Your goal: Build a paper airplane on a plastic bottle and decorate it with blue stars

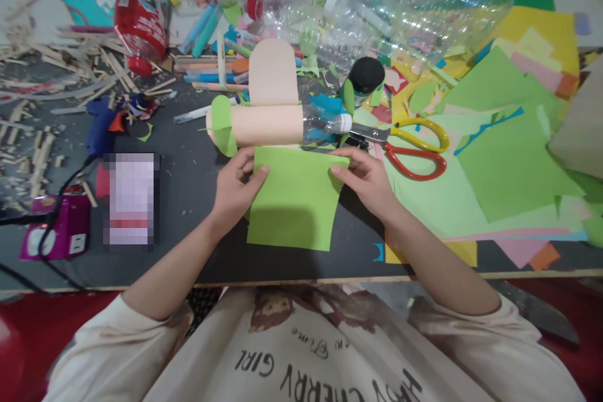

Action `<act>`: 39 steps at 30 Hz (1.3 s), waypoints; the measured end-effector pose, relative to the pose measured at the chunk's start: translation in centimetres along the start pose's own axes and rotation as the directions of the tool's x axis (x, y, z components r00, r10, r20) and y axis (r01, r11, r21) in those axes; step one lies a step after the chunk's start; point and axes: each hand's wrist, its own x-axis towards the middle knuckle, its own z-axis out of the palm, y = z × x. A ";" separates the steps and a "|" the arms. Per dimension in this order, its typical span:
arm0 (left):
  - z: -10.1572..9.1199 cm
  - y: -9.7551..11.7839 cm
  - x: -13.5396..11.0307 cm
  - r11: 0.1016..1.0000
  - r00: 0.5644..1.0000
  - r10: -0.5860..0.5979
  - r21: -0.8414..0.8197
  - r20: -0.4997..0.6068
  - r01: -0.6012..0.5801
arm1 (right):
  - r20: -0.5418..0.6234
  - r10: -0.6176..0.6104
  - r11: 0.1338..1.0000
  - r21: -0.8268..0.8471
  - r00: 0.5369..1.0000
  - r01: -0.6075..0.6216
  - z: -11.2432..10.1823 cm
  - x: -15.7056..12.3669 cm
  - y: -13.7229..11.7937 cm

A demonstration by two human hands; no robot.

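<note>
Lime-green paper sheet (296, 195) spread between left hand (240, 183) and right hand (366, 177)

In the head view, the smooth, flat, 4-sided sheet is at the near side of a dark grey tabletop (183, 201), its lower part crossed by a shadow. Each hand is partly closed, thumb over the front and fingers behind, pinching 1 upper corner of the paper; whether its lower edge touches the table cannot be told.

Just beyond lies a clear plastic bottle (325, 124) with a white cap, its body rolled in a peach paper tube (268, 125). A curled green strip (221, 122) crosses the tube's left end, and a round-ended peach panel (273, 69) extends behind it. Metal-bladed scissors (417, 147), 1 loop yellow and 1 red, rest near the right hand beside overlapping green sheets (513, 151).

At left, a blue plastic glue gun (100, 125) sits near splintered wooden sticks (44, 157) and a glossy purple packet (70, 226). Transparent, crinkled bottles (424, 25) catch the light along the far side.
</note>
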 end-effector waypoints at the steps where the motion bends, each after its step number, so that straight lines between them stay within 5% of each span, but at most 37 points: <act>1: 0.0 0.1 -0.1 1.000 1.000 -0.020 -0.001 0.005 0.020 | -0.008 -0.004 1.000 -0.020 1.000 0.004 0.0 0.0 0.1; 11: -0.8 1.0 0.8 0.987 0.971 -0.162 0.031 0.177 0.159 | 0.028 -0.070 0.992 -0.101 0.997 0.072 -0.3 0.2 0.2; 22: -1.4 0.8 0.7 0.993 0.991 0.033 0.111 0.133 -0.048 | 0.077 -0.029 0.996 -0.083 0.997 0.036 -0.9 0.4 -0.2; 27: -1.1 0.8 0.1 0.961 0.971 0.123 0.218 0.205 -0.168 | 0.142 0.000 1.000 -0.031 0.990 0.005 -0.8 0.3 -0.6; 33: -0.8 -0.1 -0.1 0.880 0.897 0.333 0.245 0.291 -0.407 | 0.245 -0.133 0.955 -0.226 0.960 0.190 -0.2 -0.2 -0.7; 39: -0.5 0.1 -0.1 0.901 0.907 0.285 0.237 0.311 -0.364 | 0.327 -0.158 0.949 -0.212 0.932 0.236 -0.4 0.2 -0.8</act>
